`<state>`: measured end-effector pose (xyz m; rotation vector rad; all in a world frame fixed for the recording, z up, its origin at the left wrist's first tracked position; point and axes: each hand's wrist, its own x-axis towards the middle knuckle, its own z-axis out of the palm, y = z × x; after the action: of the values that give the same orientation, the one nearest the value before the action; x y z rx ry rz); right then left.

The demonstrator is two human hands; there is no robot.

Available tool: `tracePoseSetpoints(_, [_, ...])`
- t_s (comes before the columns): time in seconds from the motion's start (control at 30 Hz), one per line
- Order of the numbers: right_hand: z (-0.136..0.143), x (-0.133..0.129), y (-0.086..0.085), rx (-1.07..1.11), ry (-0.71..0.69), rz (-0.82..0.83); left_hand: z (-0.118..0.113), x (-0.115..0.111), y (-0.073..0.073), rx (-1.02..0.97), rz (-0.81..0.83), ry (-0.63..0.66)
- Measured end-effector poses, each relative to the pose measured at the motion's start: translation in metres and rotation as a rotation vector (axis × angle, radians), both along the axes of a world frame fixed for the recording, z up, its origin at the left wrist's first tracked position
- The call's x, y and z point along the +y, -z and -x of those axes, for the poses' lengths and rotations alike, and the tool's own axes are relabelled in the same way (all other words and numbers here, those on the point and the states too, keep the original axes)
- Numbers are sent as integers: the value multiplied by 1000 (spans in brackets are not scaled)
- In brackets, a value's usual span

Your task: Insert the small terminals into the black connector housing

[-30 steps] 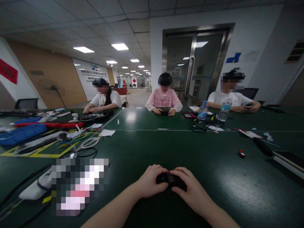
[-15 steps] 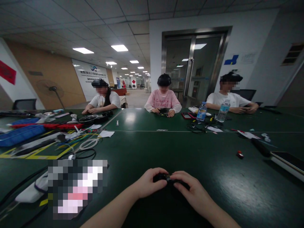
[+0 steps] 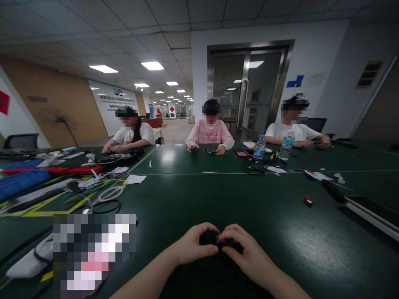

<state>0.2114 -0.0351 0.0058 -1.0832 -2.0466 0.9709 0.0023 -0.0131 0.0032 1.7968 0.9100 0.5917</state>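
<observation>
While my left hand (image 3: 195,246) grips one side of a small black object (image 3: 208,238), my right hand (image 3: 251,246) clamps the other, fingertips nearly meeting over the bench (image 3: 177,201); it may be two joined pieces, too dark to tell.

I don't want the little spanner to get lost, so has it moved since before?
No. The spanner hasn't gone any way: it lies just past the same table seam. Only the whole view has shifted.

Open office, ceiling light panels (image 3: 104,69), wall sign (image 3: 114,101), glass doors (image 3: 246,91)
</observation>
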Motion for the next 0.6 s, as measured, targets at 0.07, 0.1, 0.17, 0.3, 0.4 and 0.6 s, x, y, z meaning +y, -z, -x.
tracePoseSetpoints(0.07, [0,0,0,-12,3,18,1,1,2,-33,-13,11])
tracePoseSetpoints(0.1, [0,0,-1,-15,4,20,1,1,4,-50,-14,14])
tracePoseSetpoints(0.17, [0,0,-2,-19,2,13,2,2,6,-80,-9,11])
tracePoseSetpoints(0.3, [0,0,-1,-17,12,6,2,2,4,-85,21,-1])
tracePoseSetpoints(0.4, [0,1,0,-11,30,-6,1,1,-3,0,10,14])
tracePoseSetpoints(0.6, [0,-1,1,-9,13,-19,1,1,-6,17,31,9])
